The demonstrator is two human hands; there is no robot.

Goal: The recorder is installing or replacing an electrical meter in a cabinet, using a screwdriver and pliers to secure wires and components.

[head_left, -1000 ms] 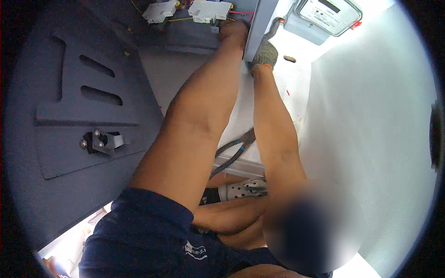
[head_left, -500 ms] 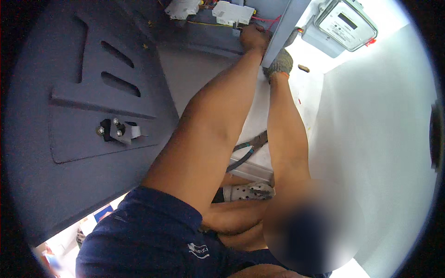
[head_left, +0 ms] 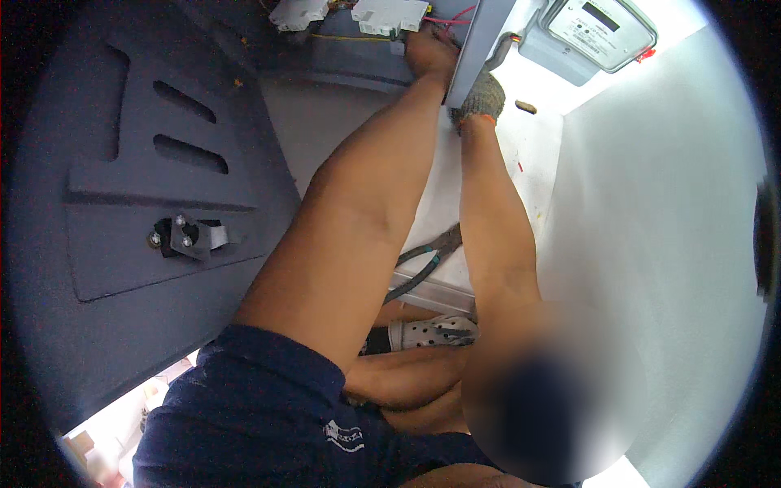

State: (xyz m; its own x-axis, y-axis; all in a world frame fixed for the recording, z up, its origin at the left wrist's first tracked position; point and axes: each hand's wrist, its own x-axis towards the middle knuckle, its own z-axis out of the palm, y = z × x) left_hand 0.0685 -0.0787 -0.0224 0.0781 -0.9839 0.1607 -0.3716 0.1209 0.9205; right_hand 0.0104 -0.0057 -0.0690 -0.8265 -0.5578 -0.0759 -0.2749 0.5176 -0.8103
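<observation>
My bare left hand [head_left: 431, 54] reaches up to the dark panel, just below a white circuit breaker [head_left: 389, 15] with red wires [head_left: 447, 19] beside it. Its fingers look curled in, but what they hold is too small and dark to make out. My right hand [head_left: 482, 99], in a grey knitted glove with an orange cuff edge, is up against a grey metal post [head_left: 476, 55]. The post and the glove itself hide its fingers. A second white breaker [head_left: 298, 13] sits further left, and a yellow wire [head_left: 358, 38] runs beneath the two.
An electricity meter [head_left: 598, 32] hangs at the upper right, a grey cable [head_left: 499, 55] near it. Pliers [head_left: 431, 254] with dark, teal-marked handles lie between my forearms. A dark door with a metal latch [head_left: 191, 236] stands left. Below is a grey clog [head_left: 439, 331].
The whole view has shifted slightly, so breakers, meter and door sit further left and higher. Both hands stay at the panel and post, with little visible movement of their own.
</observation>
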